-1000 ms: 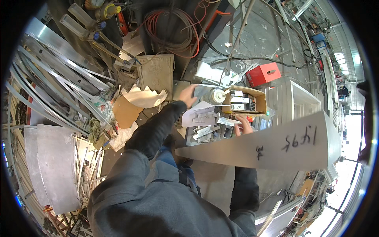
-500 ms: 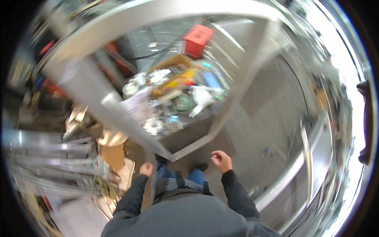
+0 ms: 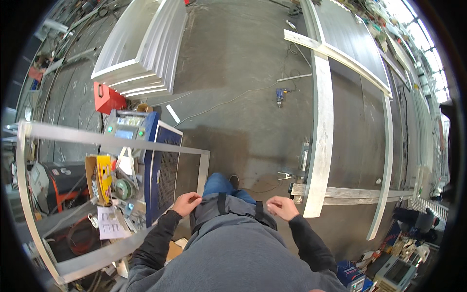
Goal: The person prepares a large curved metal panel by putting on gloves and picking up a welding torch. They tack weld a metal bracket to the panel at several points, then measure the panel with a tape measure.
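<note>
In the head view, the left hand [image 3: 186, 204] is hanging half-curled and empty near a rectangular metal frame [image 3: 116, 141] at the left, contact being impossible to tell. The right hand [image 3: 284, 208] is hanging relaxed and empty, fingers loosely bent, near a flat pale bar [image 3: 321, 146] lying across a crossbeam [image 3: 355, 192].

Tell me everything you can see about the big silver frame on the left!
The silver frame is a big, open, four-sided shape of pale bars that look like metal. It crosses in front of the blue machine. Its near long bar disappears behind the left sleeve. I can't tell what holds it up or whether the left hand touches it.
</note>
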Demonstrator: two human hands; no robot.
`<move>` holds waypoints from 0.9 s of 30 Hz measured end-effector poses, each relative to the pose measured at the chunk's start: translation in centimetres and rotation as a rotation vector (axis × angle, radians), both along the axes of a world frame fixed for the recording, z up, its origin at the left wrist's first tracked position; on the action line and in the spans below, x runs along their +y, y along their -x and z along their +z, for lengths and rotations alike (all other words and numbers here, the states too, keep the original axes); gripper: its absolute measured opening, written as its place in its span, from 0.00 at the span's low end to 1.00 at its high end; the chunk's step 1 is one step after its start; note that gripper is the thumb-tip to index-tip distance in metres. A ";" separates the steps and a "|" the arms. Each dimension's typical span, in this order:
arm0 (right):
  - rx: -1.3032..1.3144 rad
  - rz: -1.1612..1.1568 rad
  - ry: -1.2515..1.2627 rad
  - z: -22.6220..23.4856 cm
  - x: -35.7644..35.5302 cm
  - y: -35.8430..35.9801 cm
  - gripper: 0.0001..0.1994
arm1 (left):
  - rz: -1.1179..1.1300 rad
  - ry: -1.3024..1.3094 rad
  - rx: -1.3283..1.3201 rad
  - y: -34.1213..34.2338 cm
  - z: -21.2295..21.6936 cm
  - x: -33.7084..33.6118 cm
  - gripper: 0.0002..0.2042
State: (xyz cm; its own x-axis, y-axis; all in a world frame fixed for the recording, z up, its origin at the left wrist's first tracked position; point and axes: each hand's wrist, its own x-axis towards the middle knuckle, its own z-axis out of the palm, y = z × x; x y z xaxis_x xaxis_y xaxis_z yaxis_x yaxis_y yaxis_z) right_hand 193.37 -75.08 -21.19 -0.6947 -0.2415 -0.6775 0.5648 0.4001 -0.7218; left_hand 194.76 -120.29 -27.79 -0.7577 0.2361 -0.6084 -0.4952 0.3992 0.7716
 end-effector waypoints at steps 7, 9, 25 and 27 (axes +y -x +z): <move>0.060 0.217 0.007 3.0 4.3 9.3 0.19 | -0.677 -0.046 0.183 18.6 8.4 8.8 0.26; 0.016 0.256 -0.067 1.9 4.0 15.3 0.21 | -0.766 0.030 0.242 24.9 6.8 9.9 0.25; -0.024 0.203 0.238 1.9 7.7 74.3 0.14 | -0.646 -0.105 -0.005 82.3 9.1 11.9 0.28; -0.065 -0.103 0.314 -1.1 8.3 83.7 0.11 | -0.709 -0.113 -0.064 90.7 7.0 12.8 0.25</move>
State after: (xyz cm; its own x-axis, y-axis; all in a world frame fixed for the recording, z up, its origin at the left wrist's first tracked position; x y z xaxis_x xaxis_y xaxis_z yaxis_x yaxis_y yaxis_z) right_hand 109.66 -66.81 -22.31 -0.6844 -0.3763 -0.6245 0.6393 0.1021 -0.7621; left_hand 104.08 -107.48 -20.78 -0.3620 0.7221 -0.5895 -0.1924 0.5608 0.8052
